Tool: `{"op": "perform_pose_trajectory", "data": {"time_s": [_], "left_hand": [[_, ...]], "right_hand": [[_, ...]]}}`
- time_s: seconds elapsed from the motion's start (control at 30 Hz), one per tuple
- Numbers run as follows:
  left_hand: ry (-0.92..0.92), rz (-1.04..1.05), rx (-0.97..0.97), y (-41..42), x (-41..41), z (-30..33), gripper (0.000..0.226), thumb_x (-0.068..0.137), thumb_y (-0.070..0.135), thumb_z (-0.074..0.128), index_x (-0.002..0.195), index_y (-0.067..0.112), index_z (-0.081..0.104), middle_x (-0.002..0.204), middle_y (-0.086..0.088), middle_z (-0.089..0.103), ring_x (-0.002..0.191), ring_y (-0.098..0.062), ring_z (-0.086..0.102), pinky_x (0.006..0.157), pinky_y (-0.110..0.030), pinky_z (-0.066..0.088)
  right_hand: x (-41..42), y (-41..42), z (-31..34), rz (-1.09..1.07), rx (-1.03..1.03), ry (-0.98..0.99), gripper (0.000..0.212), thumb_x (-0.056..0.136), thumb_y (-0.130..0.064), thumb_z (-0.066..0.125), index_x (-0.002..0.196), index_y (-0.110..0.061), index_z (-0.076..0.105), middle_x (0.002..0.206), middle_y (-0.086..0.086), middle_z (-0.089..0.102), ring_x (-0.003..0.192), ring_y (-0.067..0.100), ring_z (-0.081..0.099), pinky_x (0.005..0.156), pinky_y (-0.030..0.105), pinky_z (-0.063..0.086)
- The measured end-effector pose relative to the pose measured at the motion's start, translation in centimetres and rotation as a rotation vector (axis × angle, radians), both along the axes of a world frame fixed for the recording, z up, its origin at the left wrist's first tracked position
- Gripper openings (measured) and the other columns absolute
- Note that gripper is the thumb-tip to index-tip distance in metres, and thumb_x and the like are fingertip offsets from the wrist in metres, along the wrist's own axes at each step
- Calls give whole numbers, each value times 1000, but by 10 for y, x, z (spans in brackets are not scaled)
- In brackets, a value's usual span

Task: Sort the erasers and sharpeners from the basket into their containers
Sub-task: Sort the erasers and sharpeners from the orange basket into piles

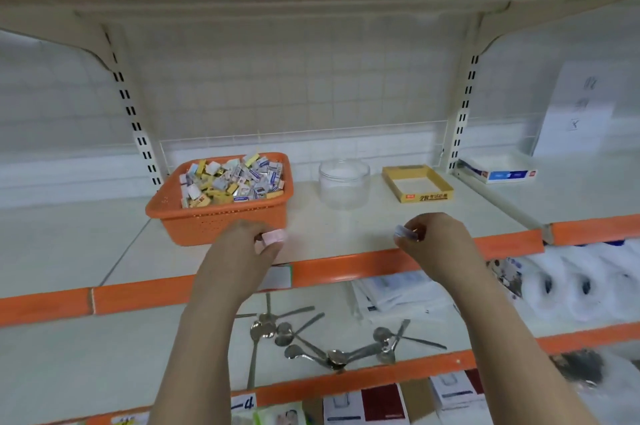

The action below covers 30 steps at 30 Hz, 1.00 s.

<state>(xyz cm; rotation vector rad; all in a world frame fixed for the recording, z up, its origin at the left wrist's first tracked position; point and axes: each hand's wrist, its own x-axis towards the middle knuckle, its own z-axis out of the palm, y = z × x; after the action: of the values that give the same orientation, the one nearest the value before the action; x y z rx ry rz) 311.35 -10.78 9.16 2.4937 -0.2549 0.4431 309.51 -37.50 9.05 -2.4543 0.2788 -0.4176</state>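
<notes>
Basket (221, 213) left of jar (344, 184) (perhaps empty), tray (417, 182) rightmost.

Bright, even light; soft blur throughout, wide-angle bending at edges.

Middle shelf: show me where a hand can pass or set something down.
Bare shelf lies between the orange basket and the clear jar, and in front of the jar and yellow tray. More lies left of the basket. The basket itself is crowded, and only a narrow gap separates jar and tray.
</notes>
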Motion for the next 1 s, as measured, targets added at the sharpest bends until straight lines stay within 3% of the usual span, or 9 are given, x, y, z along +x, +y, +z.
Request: {"op": "perform_pose_trajectory", "data": {"time_s": [0.1,0.23,0.33,0.4,0.47,0.6,0.83,0.93,1.0], "left_hand": [[4,8,19,-7,22,-2,21,89,36,60,99,20,69,96,0,65,90,-17,56,78,-36,46],[-2,74,-3,-21,44,-2,19,88,33,63,104,24,68,97,6,61,89,-16,56,73,-29,42],[-29,120,-17,-31,57,-2,22,86,32,65,107,24,68,99,2,62,90,-17,57,74,-29,43],[-43,155,-20,-36,65,-3,24,87,32,64,109,23,68,101,1,62,90,-17,56,71,-27,39],[-63,183,-25,-40,71,-5,26,88,34,63,110,22,68,101,1,62,90,-17,56,70,-26,38],[-90,229,-12,-46,78,-9,26,87,33,65,110,22,69,97,2,62,85,-15,55,67,-26,37],[-115,193,12,-49,88,-5,25,86,31,64,109,21,69,96,4,61,82,-11,53,64,-18,36],[-124,154,37,-48,97,-1,23,86,34,63,107,24,69,93,6,60,80,-10,52,63,-11,34],[-126,145,48,-49,100,1,25,87,36,62,108,25,68,93,6,60,80,-11,51,62,-16,36]], "right_hand": [[30,-5,-2,27,-28,8,37,90,-29,58,58,-25,40,53,-6,35,50,8,36,47,22,26],[67,-15,-4,80,-30,14,44,89,-31,59,57,-29,29,51,-7,31,47,6,30,44,21,19],[95,-24,-5,140,-36,43,32,87,-33,62,63,-24,44,55,-9,39,51,7,38,47,22,25],[111,-27,-3,179,-56,59,14,86,-32,66,85,-19,63,74,-2,58,70,14,53,58,24,35],[125,-29,-2,214,-60,60,21,84,-29,68,99,-14,67,93,3,65,84,18,57,66,25,38],[145,-28,-7,292,-72,86,25,84,-25,70,106,-13,65,99,2,63,88,15,56,70,24,40],[162,-16,-28,369,-12,139,17,82,-13,68,99,-9,68,92,0,58,84,12,53,67,19,39],[165,-8,-38,366,-28,203,4,80,-11,66,77,-13,65,80,0,58,77,14,53,56,18,37],[164,-3,-42,352,-28,239,7,79,-11,67,84,-7,68,86,6,65,78,17,58,62,23,44]]}}
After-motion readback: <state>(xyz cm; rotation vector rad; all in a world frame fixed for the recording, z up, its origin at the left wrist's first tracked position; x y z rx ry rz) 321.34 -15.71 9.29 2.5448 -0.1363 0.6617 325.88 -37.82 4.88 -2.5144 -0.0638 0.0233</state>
